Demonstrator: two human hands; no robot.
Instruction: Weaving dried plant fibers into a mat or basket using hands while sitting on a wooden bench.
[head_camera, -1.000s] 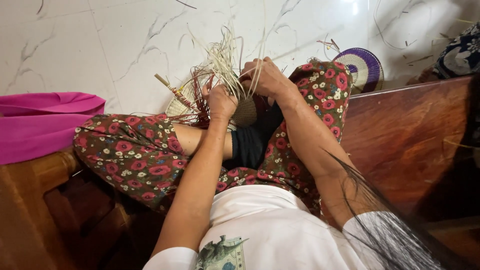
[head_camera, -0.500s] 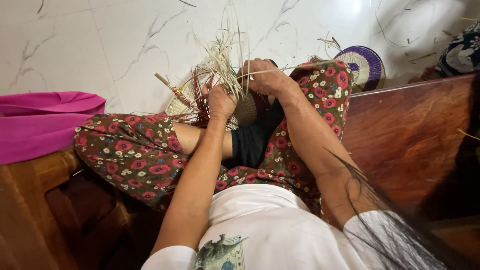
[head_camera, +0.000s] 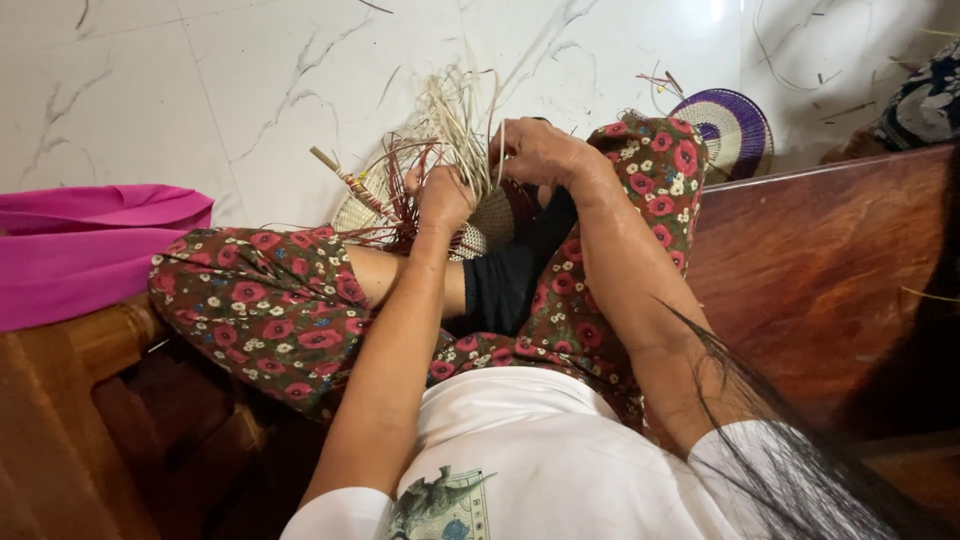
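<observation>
A person sits with knees apart and works on a half-made basket (head_camera: 480, 215). It rests between the knees, on the white floor (head_camera: 250, 80), a little far from the body.

The left hand (head_camera: 443, 195) is closed around the near side of the basket, where the dark red strands (head_camera: 400, 185) fan out. It seems to hold the work steady. The right hand (head_camera: 535, 150) is closed too. It pinches a bunch of pale strands (head_camera: 455, 115) that stick up from the rim. A short stick (head_camera: 340, 175) pokes out on the left of the basket.

The step in hand looks like weaving: one pale strand is being bent around the upright ones. The next move likely calls for a firm grip from the left hand, while the right fingers tuck the strand in tight and do not snap it.

To the far right lies a round purple and white woven piece (head_camera: 738, 125). A pink cloth (head_camera: 90, 240) lies on the left. A dark wooden bench (head_camera: 830, 260) is on the right, just beside the knee. Loose bits of strand are scattered on the floor.
</observation>
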